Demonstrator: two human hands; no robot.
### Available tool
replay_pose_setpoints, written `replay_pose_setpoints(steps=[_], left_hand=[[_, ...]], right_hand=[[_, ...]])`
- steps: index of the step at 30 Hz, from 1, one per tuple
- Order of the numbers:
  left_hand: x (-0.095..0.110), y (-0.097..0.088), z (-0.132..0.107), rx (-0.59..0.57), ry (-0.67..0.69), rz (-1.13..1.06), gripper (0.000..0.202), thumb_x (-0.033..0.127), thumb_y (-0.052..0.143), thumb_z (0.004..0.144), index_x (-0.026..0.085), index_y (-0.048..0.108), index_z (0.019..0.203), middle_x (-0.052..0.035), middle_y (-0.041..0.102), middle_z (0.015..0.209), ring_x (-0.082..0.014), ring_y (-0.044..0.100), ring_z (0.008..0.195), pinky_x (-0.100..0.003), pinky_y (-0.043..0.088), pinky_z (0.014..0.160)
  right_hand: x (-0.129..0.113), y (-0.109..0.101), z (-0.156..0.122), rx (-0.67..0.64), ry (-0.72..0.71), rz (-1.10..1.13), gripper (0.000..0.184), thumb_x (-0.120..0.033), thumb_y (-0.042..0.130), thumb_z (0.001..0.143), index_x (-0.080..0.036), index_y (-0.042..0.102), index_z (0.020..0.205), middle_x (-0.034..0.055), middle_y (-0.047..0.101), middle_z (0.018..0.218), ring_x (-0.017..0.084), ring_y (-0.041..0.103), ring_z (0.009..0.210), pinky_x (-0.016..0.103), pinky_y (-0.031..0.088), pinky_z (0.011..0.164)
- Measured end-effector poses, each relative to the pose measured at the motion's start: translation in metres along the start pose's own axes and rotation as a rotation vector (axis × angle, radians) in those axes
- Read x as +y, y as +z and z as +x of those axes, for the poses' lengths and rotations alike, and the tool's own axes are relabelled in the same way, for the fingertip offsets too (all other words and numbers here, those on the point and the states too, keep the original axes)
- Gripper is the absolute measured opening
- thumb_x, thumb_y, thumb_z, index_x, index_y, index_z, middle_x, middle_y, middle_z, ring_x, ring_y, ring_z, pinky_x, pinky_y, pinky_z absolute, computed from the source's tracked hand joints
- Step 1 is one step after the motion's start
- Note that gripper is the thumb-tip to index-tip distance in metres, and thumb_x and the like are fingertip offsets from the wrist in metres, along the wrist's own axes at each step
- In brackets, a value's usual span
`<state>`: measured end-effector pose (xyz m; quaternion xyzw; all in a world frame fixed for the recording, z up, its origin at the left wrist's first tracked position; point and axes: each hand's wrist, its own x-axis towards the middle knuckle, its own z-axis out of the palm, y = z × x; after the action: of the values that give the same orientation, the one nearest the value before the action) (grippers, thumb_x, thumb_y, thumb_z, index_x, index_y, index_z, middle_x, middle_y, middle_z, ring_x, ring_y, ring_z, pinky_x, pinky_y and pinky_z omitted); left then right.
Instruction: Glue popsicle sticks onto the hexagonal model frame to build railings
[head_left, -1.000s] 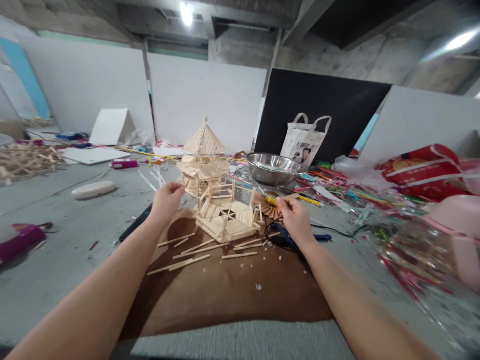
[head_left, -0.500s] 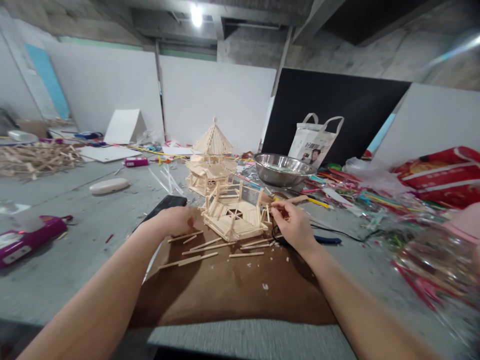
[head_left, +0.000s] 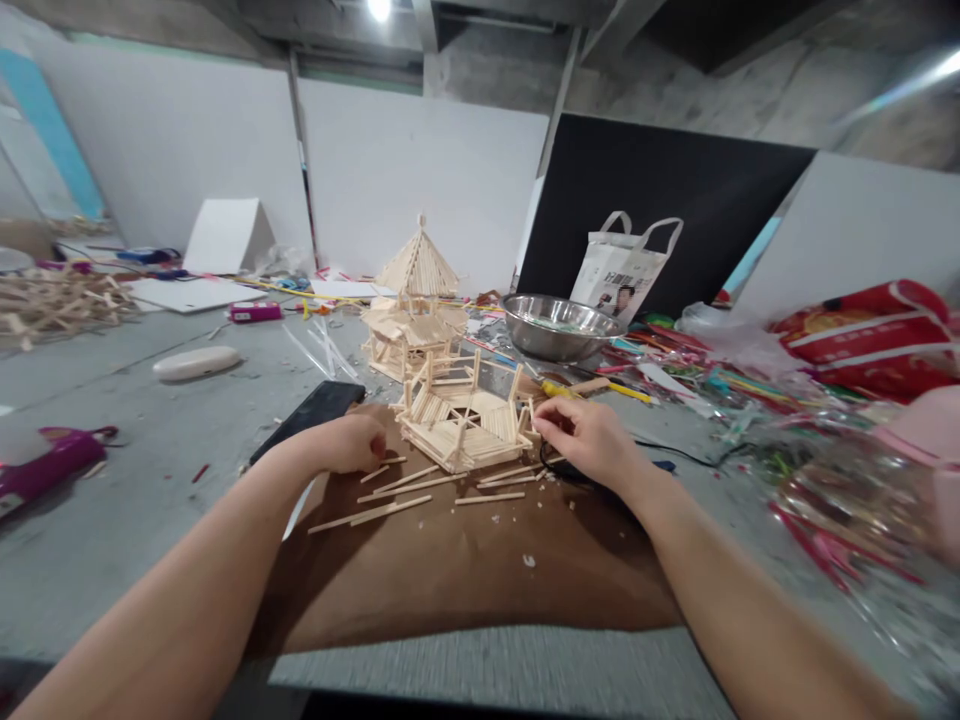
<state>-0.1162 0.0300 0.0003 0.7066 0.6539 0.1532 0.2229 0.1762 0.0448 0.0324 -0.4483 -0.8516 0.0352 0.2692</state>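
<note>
A low six-sided model of pale wooden sticks (head_left: 491,452), with short upright posts, stands on a brown sheet (head_left: 450,580). At its right edge my right hand (head_left: 589,438) is closed in a pinch, a short wooden stick (head_left: 532,410) at the fingertips. To the left of the model my left hand (head_left: 352,443) is curled shut, low over the sheet. Its fingertips are mostly hidden and meet the ends of loose sticks there. Several more loose sticks (head_left: 405,485) lie in front of the model.
Behind stands a taller stick pavilion (head_left: 416,300) with a pointed roof. A black phone (head_left: 311,415) lies by my left forearm, a white oval case (head_left: 196,362) beyond. A steel bowl (head_left: 559,330), a yellow-handled tool (head_left: 630,393) and heaped coloured scraps are at the right.
The view has shifted slightly. My left hand has curled more tightly and drawn down toward the loose sticks. My right hand stays pinched at the model's right edge.
</note>
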Motion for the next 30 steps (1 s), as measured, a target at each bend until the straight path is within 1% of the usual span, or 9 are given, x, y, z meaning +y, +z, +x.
replay_pose_setpoints(steps=[3,9,12,15,17,20,24,26,30], left_hand=[[0.0,-0.002,0.001,-0.22,0.044,0.111,0.011,0.012,0.046,0.044,0.018,0.053,0.039,0.0015,0.049,0.041,-0.0119,0.042,0.041,-0.022,0.027,0.041],[0.0,-0.005,-0.001,-0.178,0.108,0.136,0.01,0.017,0.049,0.05,0.019,0.057,0.054,0.002,0.053,0.053,-0.0127,0.045,0.05,-0.021,0.029,0.045],[0.005,-0.006,-0.005,-0.157,0.211,0.138,0.01,0.017,0.05,0.053,0.019,0.058,0.058,0.0019,0.054,0.057,-0.0123,0.046,0.054,-0.021,0.03,0.047],[0.014,-0.005,-0.008,-0.131,0.339,0.136,0.012,0.017,0.048,0.058,0.019,0.059,0.063,0.0012,0.056,0.062,-0.0124,0.048,0.058,-0.021,0.033,0.052],[0.021,-0.003,-0.01,-0.071,0.388,0.177,0.014,0.017,0.047,0.06,0.02,0.06,0.066,0.0005,0.058,0.065,-0.0129,0.05,0.06,-0.022,0.035,0.055],[0.028,0.001,-0.011,0.102,0.439,0.272,0.015,0.016,0.047,0.064,0.02,0.06,0.068,-0.0012,0.061,0.071,-0.0153,0.051,0.071,-0.025,0.037,0.065],[0.03,0.006,-0.008,0.309,0.533,0.355,0.017,0.02,0.044,0.072,0.02,0.061,0.074,-0.0017,0.061,0.077,-0.016,0.05,0.079,-0.027,0.037,0.074],[0.028,0.009,-0.007,0.386,0.541,0.354,0.019,0.022,0.042,0.076,0.02,0.061,0.076,-0.0019,0.061,0.079,-0.015,0.051,0.079,-0.025,0.038,0.073],[0.028,0.021,-0.006,0.507,0.571,0.317,0.023,0.024,0.036,0.082,0.02,0.058,0.083,-0.0023,0.061,0.083,-0.0114,0.055,0.074,-0.021,0.041,0.066]], right_hand=[[-0.011,-0.007,-0.001,-0.08,-0.054,0.013,0.017,-0.03,0.047,0.075,-0.02,0.06,0.073,-0.001,0.062,0.065,0.011,0.053,0.057,0.021,0.035,0.054],[-0.022,0.01,-0.006,-0.367,-0.121,-0.081,0.013,-0.026,0.05,0.073,-0.022,0.063,0.072,0.0005,0.064,0.069,0.014,0.057,0.064,0.022,0.036,0.056],[-0.022,0.019,-0.008,-0.351,-0.125,-0.083,0.014,-0.027,0.05,0.074,-0.022,0.063,0.072,0.0007,0.064,0.07,0.014,0.057,0.063,0.022,0.037,0.057],[-0.025,0.028,-0.01,-0.187,-0.074,-0.066,0.02,-0.034,0.047,0.077,-0.021,0.06,0.084,0.0017,0.064,0.074,0.014,0.057,0.066,0.023,0.038,0.058],[-0.029,0.035,-0.011,-0.044,-0.063,-0.093,0.028,-0.039,0.046,0.077,-0.019,0.057,0.093,0.0043,0.063,0.083,0.017,0.057,0.075,0.026,0.039,0.065],[-0.036,0.048,-0.013,0.086,-0.161,-0.154,0.037,-0.043,0.048,0.074,-0.016,0.054,0.099,0.0089,0.059,0.098,0.021,0.05,0.094,0.031,0.035,0.08],[-0.038,0.061,-0.014,0.034,-0.25,-0.232,0.028,-0.037,0.051,0.075,-0.02,0.055,0.096,0.0066,0.058,0.101,0.021,0.045,0.1,0.037,0.026,0.087],[-0.034,0.063,-0.013,0.009,-0.264,-0.277,0.015,-0.028,0.048,0.077,-0.022,0.057,0.088,0.0036,0.06,0.096,0.02,0.045,0.099,0.037,0.023,0.087],[-0.021,0.058,-0.01,0.0,-0.262,-0.37,0.015,-0.017,0.044,0.079,-0.02,0.058,0.08,0.003,0.063,0.087,0.019,0.047,0.095,0.039,0.02,0.088]])
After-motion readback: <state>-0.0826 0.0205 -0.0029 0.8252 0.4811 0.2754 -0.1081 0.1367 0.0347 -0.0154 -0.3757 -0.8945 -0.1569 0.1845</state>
